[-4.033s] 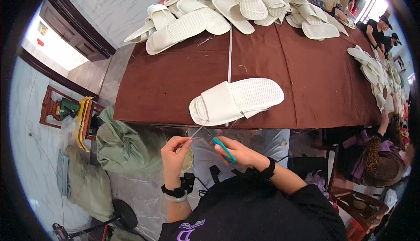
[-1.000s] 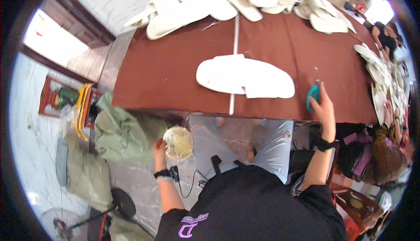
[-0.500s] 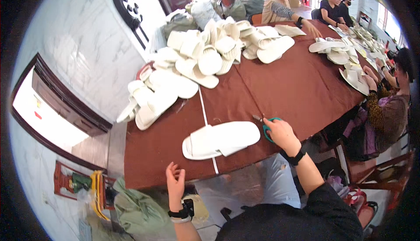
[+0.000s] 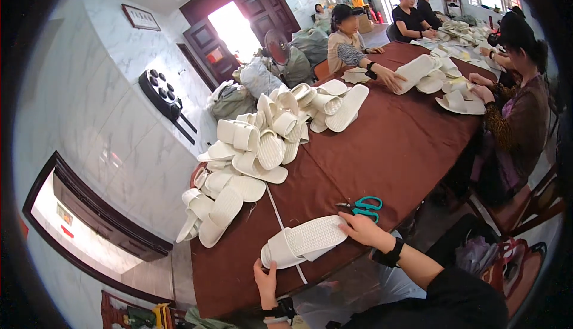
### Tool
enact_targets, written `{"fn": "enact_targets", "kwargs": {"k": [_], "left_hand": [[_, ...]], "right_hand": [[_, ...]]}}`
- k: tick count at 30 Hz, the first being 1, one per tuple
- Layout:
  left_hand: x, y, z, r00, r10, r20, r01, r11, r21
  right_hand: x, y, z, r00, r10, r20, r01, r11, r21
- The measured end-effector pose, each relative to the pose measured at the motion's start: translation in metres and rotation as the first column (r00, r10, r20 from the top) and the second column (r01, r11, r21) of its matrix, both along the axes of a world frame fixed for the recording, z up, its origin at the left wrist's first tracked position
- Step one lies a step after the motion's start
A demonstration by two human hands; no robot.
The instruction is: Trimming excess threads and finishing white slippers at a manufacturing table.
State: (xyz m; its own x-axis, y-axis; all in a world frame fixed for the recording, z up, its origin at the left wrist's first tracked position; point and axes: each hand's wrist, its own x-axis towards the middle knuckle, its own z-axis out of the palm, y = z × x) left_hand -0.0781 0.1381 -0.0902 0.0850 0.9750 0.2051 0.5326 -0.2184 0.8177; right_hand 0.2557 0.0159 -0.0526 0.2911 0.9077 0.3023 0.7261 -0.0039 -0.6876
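A white slide slipper (image 4: 316, 236) lies at the near edge of the brown-covered table, its textured footbed facing up. My left hand (image 4: 265, 280) grips its left end, thumb on top near the strap. At the other end, my right hand (image 4: 363, 231) pinches the rim of the footbed between thumb and fingers. Just beyond my right hand rests a pair of scissors (image 4: 365, 208) with teal handles, free of any hand. A thin white strip (image 4: 276, 209) runs over the cloth and passes beneath the slipper.
A large pile of white slippers (image 4: 268, 132) covers the table's far left side. Across the table a person (image 4: 349, 45) reaches to a slipper (image 4: 416, 73) in a smaller heap. On the right, another person (image 4: 519, 102) handles a slipper (image 4: 459, 103). Brown cloth (image 4: 370, 144) lies between the piles.
My right hand has let go of the scissors, now on the table, and taken the slipper's right end. My left hand has moved onto its left end. The view has shifted.
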Motion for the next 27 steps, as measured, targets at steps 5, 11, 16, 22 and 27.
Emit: {"fn": "enact_targets", "kwargs": {"k": [5,11,16,22,27], "left_hand": [[0.004,-0.013,0.013,0.997,-0.029,0.067,0.035,0.996,-0.086],[0.008,-0.024,0.014,0.933,0.015,0.36,0.008,0.998,-0.063],[0.025,-0.053,0.051,0.81,-0.178,0.559,0.167,0.983,0.072],[0.043,-0.068,0.089,0.838,-0.439,0.325,0.432,0.897,0.096],[0.018,-0.037,0.03,0.943,-0.309,-0.124,0.306,0.951,-0.039]], "right_hand": [[-0.012,0.013,0.003,0.961,0.137,-0.242,-0.129,0.99,0.049],[-0.007,0.001,-0.016,0.753,0.269,-0.601,-0.242,0.962,0.128],[0.022,-0.039,-0.032,0.004,0.166,-0.986,-0.25,0.955,0.159],[0.077,-0.072,-0.029,-0.134,0.292,-0.947,0.061,0.956,0.286],[0.157,-0.082,-0.017,-0.104,0.263,-0.959,0.32,0.922,0.218]]}}
